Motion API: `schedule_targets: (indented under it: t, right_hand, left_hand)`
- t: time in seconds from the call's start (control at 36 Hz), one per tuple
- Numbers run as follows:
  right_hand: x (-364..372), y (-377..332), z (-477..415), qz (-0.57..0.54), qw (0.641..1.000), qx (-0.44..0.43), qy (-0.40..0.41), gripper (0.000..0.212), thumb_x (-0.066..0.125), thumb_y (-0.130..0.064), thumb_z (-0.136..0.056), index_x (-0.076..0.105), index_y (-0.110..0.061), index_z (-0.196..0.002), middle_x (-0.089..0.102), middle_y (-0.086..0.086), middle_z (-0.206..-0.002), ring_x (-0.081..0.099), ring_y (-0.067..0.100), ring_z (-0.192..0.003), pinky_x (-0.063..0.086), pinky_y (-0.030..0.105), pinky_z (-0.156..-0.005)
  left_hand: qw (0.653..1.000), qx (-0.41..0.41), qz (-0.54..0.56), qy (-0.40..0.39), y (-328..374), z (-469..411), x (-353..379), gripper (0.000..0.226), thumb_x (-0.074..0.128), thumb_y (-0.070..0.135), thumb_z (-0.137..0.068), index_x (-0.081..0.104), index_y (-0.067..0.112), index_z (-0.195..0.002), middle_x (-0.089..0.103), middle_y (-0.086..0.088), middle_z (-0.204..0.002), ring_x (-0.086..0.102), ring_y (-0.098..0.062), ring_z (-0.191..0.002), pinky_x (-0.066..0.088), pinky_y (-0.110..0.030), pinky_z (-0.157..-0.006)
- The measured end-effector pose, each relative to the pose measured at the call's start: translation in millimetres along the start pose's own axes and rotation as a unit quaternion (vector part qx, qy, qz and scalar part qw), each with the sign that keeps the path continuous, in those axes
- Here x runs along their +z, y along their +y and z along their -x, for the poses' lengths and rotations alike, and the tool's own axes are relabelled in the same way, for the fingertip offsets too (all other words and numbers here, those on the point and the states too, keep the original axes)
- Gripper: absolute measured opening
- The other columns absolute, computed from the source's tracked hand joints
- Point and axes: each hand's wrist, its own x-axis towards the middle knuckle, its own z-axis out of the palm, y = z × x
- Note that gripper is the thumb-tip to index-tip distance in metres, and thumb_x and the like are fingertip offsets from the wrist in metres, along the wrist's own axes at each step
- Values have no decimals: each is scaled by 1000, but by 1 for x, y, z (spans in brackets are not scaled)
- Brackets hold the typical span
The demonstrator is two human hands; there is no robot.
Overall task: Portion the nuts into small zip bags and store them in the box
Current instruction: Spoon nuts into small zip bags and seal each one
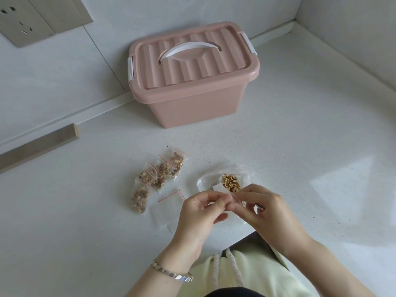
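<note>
A: Where are the hands?

B: Both meet near the picture's centre, a little toward five o'clock. The left hand [198, 213] and the right hand [260, 209] pinch the same small zip bag [220, 189] between thumb and fingertips; each grip is narrow and closed on the bag's top edge, where a red strip shows.

A: And the nuts?

B: A loose heap of nuts [231, 182] lies in a large clear bag [246, 173] on the table [300, 136], just at twelve o'clock from the fingers. I cannot tell whether any nuts are inside the bag being held.

A: Any portions done?

B: Four filled bags [157, 179] lie in an overlapping cluster at nine to ten o'clock from the hands, each with a red-lined zip. An empty bag [169, 204] lies flat just beside the left hand, between it and the filled ones.

A: The box?

B: The pink box [192, 82] stands at twelve o'clock, well apart from the hands, against the back wall. Its ribbed lid is on, the white handle [189, 51] folded flat, white latches at both ends.

A: Anything else?

B: A silver bracelet [171, 274] on the left wrist, a wall socket [27, 18] at eleven o'clock, and a pale yellow garment [235, 271] at six o'clock below the table's edge.
</note>
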Motion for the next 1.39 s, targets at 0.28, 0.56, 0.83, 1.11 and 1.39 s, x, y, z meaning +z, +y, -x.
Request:
schedule_targets:
  t: [0.28,0.56,0.83,1.11,1.39]
  right_hand:
    - [-3,-1,-3,13,999,2,-33,19,49,-46,-88,67,-46,-81,60,-18,-82,58,6,-75,39,10,-63]
    - [-14,-7,-8,-146,978,104,-107,20,59,-27,-83,75,-17,-79,55,-6,-56,44,5,-55,37,14,-58]
    - [-25,-11,-14,-231,957,99,-143,24,59,-21,-76,72,-12,-94,49,-7,-47,36,5,-50,33,11,-49]
    - [-23,-13,-17,-278,949,116,-95,14,69,-12,-61,74,-14,-74,70,-2,-62,54,-1,-48,38,8,-48]
    - [-22,-20,-17,-169,979,101,-51,8,74,-24,-69,73,-19,-63,62,-9,-54,40,4,-51,34,11,-50]
  left_hand:
    - [1000,-1,18,0,3,2,1,24,68,31,-62,68,9,-73,72,-7,-76,70,-16,-73,57,-25,-68]
    - [1000,-12,5,8,3,0,2,34,71,31,-60,65,2,-77,69,-9,-77,68,-16,-75,58,-35,-76]
    - [999,-5,31,-30,8,-1,1,27,70,28,-61,63,6,-75,69,-6,-75,67,-18,-77,57,-31,-69]
    - [998,0,51,-48,10,1,4,20,68,23,-63,63,7,-72,69,-8,-77,67,-17,-77,55,-26,-63]
    - [999,29,43,-4,9,2,5,22,69,23,-64,71,4,-75,71,-18,-83,68,-27,-79,58,-35,-74]
